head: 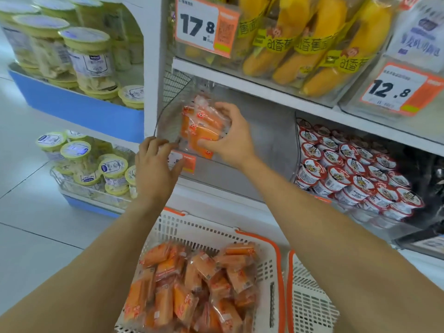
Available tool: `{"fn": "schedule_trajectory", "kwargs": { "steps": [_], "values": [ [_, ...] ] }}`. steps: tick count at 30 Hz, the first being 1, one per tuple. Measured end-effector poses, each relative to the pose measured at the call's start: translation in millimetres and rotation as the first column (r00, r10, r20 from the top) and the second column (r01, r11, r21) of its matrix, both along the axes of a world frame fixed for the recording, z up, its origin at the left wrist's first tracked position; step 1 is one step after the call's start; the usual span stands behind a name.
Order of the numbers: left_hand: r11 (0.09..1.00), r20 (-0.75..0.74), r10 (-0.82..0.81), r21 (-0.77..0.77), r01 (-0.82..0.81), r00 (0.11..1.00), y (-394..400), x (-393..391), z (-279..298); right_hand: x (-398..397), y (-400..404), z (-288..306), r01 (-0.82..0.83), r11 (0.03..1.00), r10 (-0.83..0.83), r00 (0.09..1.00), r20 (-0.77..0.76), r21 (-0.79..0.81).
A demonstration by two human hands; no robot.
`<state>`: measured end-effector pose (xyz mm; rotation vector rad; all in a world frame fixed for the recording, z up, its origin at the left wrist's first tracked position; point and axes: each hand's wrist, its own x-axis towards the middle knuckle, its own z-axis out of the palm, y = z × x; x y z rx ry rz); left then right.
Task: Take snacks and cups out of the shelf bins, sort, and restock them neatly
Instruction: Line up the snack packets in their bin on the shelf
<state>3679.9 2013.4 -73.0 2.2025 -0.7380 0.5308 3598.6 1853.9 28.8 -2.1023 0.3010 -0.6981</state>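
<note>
Right hand [231, 137] gripping orange plastic-wrapped snack packs [204, 124] inside clear plastic shelf bin [168, 116]; left hand [153, 164], fingers curled, holding bin's front rim.

An orange-edged price tag [206, 28] reading "17.8" hangs left of the yellow banana-shaped packs [310, 42]. Right of those packs, another tag [398, 91] reads "12.8".
</note>
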Motion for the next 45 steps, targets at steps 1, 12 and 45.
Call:
{"fn": "schedule_trajectory", "kwargs": {
  "steps": [1, 12, 45],
  "values": [
    [1.000, 0.018, -0.006, -0.023, 0.006, 1.000, 1.0, 3.6, -2.6, 13.4, -1.8, -3.5, -0.002, 1.000, 0.002, 0.999, -0.047, 0.005],
    [0.984, 0.135, -0.050, -0.161, 0.071, 0.990, 3.6, 20.2, -12.8, 96.0, -14.6, -50.4, 0.269, 0.959, -0.187, 0.838, -0.513, 0.090],
    [0.667, -0.803, -0.002, 0.443, 0.599, 0.596, 76.1, -200.5, -238.2, -268.0, 50.6, -292.6, 0.182, 0.947, 0.206, 0.294, -0.933, 0.267]
  ]
}}
